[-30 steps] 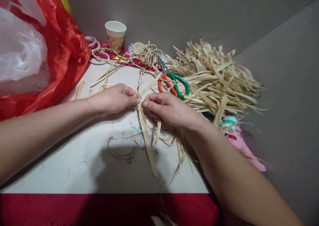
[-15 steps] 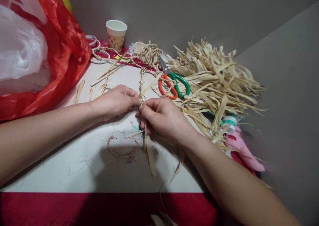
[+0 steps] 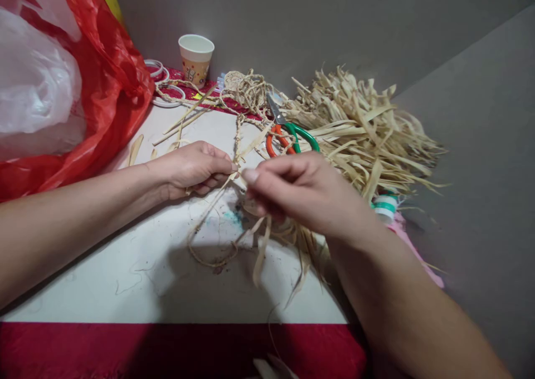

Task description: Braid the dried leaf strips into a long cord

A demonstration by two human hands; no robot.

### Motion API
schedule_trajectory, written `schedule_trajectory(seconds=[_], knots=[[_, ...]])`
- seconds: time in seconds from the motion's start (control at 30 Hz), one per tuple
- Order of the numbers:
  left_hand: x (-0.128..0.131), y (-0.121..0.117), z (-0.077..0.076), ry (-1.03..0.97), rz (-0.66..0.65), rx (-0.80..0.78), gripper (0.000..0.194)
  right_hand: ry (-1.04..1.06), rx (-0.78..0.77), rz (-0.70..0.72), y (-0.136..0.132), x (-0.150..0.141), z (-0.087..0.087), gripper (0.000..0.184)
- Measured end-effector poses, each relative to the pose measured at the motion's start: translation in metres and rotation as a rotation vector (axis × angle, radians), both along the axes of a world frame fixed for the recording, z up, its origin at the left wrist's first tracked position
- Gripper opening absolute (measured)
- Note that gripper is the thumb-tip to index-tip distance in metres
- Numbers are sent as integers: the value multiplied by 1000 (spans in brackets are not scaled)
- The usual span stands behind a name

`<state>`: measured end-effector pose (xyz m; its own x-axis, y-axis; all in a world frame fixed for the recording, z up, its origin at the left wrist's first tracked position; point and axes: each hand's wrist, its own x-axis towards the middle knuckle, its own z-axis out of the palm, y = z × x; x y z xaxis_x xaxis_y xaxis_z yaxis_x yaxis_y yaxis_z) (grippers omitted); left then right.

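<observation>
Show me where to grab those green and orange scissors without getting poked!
Take the scissors by the green loop and orange loop, probably from your side of the table: the blades point away from you. The right hand partly covers the loops, so it should move aside first.

Can read no word, number, brand or sign anywhere in view. On the side of the cup, see a printed band of dark outlined motifs and small reddish spots over an orange-tan ground; cannot make out any lettering or numeral there, owing to the smallness of the print. On the white plastic by the red bag, note broad red patches near the upper left corner, partly creased; cannot identify as print. On the white roll, note green banding; cannot decipher as a label.
</observation>
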<state>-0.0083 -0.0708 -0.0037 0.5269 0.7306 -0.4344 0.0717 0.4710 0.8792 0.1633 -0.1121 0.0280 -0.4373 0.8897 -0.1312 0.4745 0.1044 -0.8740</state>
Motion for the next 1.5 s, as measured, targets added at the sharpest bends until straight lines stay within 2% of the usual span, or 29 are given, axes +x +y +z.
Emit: schedule_trajectory(seconds=[0.1,0.17,0.23,0.4,0.5,0.63,0.77,0.93,1.03,1.13,1.33,1.5], knots=[[-3,3,0,-22,-36,-33,28,180,16,-233,15,10,-4,34],[-4,4,-1,-30,-49,-40,26,242,-12,-302,23,13,-12,30],[-5,4,-1,-33,-56,-39,25,252,-83,-283,28,13,-20,28],[-6,5,-3,-52,-67,-26,24,187,-280,-122,26,9,-28,31],[-7,5,-3,-63,-77,-22,24,280,-401,-52,25,7,-30,32],[-6,6,-2,-66,-80,-2,22,382,-527,-34,27,4,-33,38],[-5,5,1,-19,-94,31,22,404,-632,-39,28,3,-37,36],[-6,5,0,13,-114,66,20,549,-748,-35,31,4,-41,35],[-5,5,0,47,-150,90,15,558,-763,-61,33,4,-42,29],[-6,6,3,132,-180,130,10,523,-704,-100,32,2,-43,25],[-11,7,15,470,-138,477,14,399,-631,-235,27,-7,-38,25],[-3,-11,26,622,-113,618,19,395,-614,-274,25,-9,-37,18]])
